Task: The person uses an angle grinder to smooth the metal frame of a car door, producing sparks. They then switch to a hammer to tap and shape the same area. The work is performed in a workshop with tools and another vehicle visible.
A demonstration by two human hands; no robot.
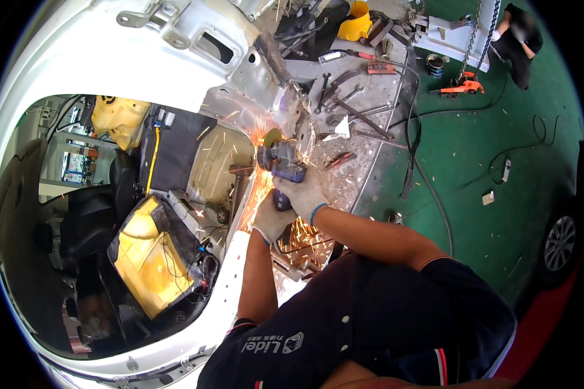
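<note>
I locate the angle grinder [288, 170] directly ahead of both hands, between the door opening of the white vehicle body [130, 61] and the left edge of the grey platform [370, 174]. The governing relation is disc to panel: the disc [272, 137] sits at the far end of the tool, beyond the fingertips and slightly to their left, by the lower corner of the body panel. Sparks [258, 194] stream along the sill toward the person, so I judge the disc to be in contact with metal; the contact point itself is hidden by glare. The tool's long axis appears to run away from the person, though the gloves cover much of it.

The gloved right hand [302, 196] is nearer the disc; its fingers are curled over the housing, with the tips out of my sight. The gloved left hand [270, 220] sits behind and left of it, fingers wrapped about the rear end. I cannot tell whether a finger presses the switch. To the right, a red-handled tool [340, 161] and wrenches [349, 97] lie inboard of the platform's right edge, apart from both hands.
</note>
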